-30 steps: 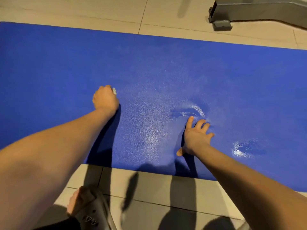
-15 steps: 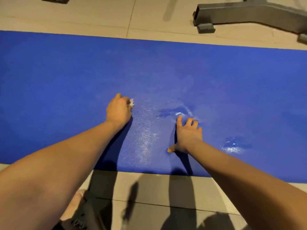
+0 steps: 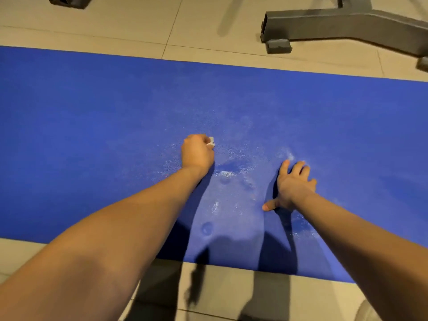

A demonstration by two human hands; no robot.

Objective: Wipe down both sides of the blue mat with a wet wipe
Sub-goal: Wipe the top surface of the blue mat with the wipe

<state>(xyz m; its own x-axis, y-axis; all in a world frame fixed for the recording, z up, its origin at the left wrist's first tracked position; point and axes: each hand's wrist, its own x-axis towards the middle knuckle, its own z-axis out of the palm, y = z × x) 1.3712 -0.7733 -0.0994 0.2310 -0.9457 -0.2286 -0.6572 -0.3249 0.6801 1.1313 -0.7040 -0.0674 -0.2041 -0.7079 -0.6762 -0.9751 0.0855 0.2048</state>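
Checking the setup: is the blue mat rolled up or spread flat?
Spread flat: the blue mat lies unrolled on the floor, both long edges showing.

A single head-worn wide-angle view looks steeply down and forward from just above outstretched forearms. It sits close over the blue mat (image 3: 92, 135), which spans the frame's middle; tiled floor (image 3: 129, 24) fills the top and bottom edges.

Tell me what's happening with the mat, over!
Left hand gripping wet wipe, down on blue mat. Right hand flat, fingers spread, pressing mat. Wet sheen between hands. Grey metal frame beyond far edge, nothing blocking.
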